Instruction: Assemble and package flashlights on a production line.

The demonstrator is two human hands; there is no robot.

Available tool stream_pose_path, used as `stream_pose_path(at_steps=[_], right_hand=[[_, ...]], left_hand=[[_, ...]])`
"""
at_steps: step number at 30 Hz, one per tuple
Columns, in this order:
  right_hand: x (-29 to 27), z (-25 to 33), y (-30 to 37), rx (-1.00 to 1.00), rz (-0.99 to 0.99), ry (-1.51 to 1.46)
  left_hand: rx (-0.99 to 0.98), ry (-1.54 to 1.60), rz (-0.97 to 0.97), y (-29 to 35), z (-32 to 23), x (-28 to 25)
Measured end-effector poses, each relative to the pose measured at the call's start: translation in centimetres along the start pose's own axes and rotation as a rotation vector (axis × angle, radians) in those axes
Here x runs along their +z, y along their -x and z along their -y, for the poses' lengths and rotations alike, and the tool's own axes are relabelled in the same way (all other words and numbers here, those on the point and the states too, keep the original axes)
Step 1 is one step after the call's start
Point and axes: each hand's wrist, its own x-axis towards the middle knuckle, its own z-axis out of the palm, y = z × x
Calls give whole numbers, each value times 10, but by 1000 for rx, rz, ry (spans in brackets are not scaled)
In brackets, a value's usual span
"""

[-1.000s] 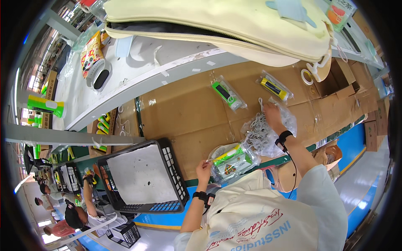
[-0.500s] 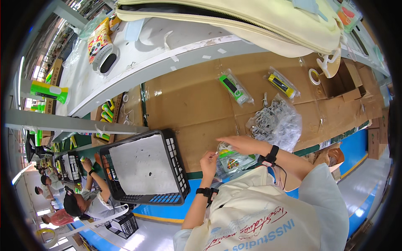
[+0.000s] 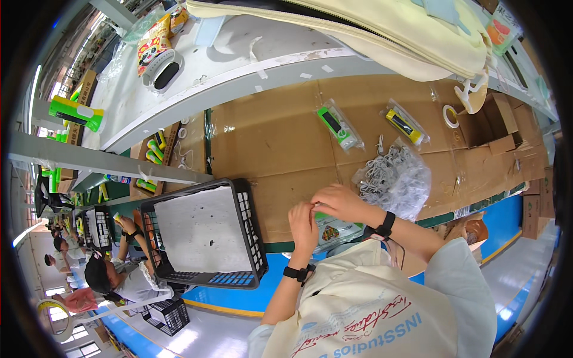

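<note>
My left hand (image 3: 303,225) and my right hand (image 3: 341,201) meet at the fingertips over the near edge of the cardboard-covered bench. Both are closed in a pinch, and whatever lies between the fingers is too small or hidden to make out. Just below them is a clear plastic bag with a green and white printed insert (image 3: 335,231), partly covered by my hands and wrist. Right of my right hand lies a clear bag of coiled grey-white cables (image 3: 394,182). Farther back rest a bagged green flashlight (image 3: 337,126) and a bagged yellow flashlight (image 3: 404,124).
A black plastic crate (image 3: 256,238) with a grey-white sheet inside stands to my left. At the back right are a tape roll (image 3: 450,117) and an open cardboard box (image 3: 501,122). A shelf (image 3: 239,89) with a cream bag (image 3: 382,42) overhangs the far side. Another person (image 3: 122,268) works at left.
My right hand's outstretched fingers have curled in and met my left fingertips. The white piece and pale loop seen near my left fingers are now hidden. The view has shifted slightly.
</note>
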Motion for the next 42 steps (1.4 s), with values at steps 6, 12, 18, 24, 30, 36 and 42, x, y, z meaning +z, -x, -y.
stream_pose_path(at_steps=[6, 12, 18, 24, 30, 36, 42], right_hand=[[-23, 40, -18, -64, -278, -134], [-41, 50, -25, -176, -262, -39], [-31, 9, 10, 22, 47, 16], [5, -17, 27, 469, 73, -632], [45, -114, 36, 857, -65, -927], [22, -238, 54, 626, -443, -978], [-36, -277, 22, 884, -1033, -1164]], left_hand=[[203, -173, -102, -40, -44, -47], [248, -212, -214, -56, -70, -87], [-56, -36, -472, -53, -28, -113], [-553, 209, -313, -27, 68, -81], [-670, 250, -184, 3, 96, -64], [-805, 310, 48, 41, 130, -61], [-860, 371, 39, 40, 117, -70]])
